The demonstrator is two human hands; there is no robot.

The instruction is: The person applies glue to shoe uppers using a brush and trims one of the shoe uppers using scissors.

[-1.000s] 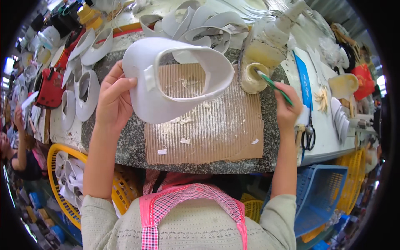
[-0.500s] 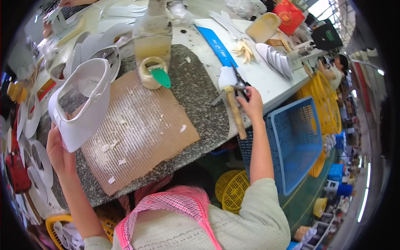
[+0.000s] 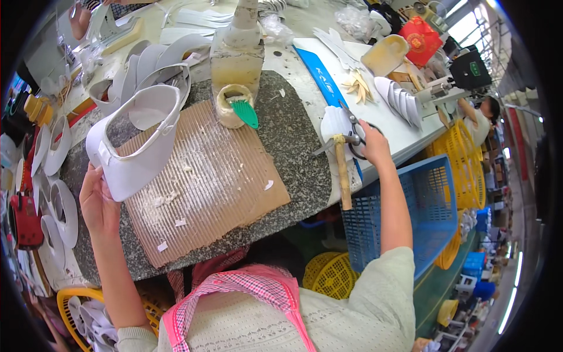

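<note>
My left hand point(image 3: 99, 199) grips a white shoe upper point(image 3: 132, 173) by its lower left side. The upper hangs tilted over the left part of a corrugated cardboard sheet point(image 3: 205, 193), its opening facing up. At the right of the table my right hand point(image 3: 376, 145) has its fingers closed on the handles of dark scissors point(image 3: 353, 120), whose blades point away from me. Close against the scissors lies a hammer point(image 3: 342, 176) with a wooden handle. Behind the cardboard, a green-bladed tool point(image 3: 244, 114) rests in the mouth of a glue-crusted container point(image 3: 234, 64).
The cardboard lies on a speckled stone slab point(image 3: 293, 135), strewn with white scraps. White shoe parts point(image 3: 57, 155) crowd the left side. A blue strip point(image 3: 319, 76) and stacked white pieces point(image 3: 399, 100) lie at the right. Below the table's right edge stands a blue crate point(image 3: 434, 205).
My right hand has closed on the scissors' handles and shifted slightly right, the scissors now turned. My left hand still holds the white shoe upper. The whole view has shifted a little.
</note>
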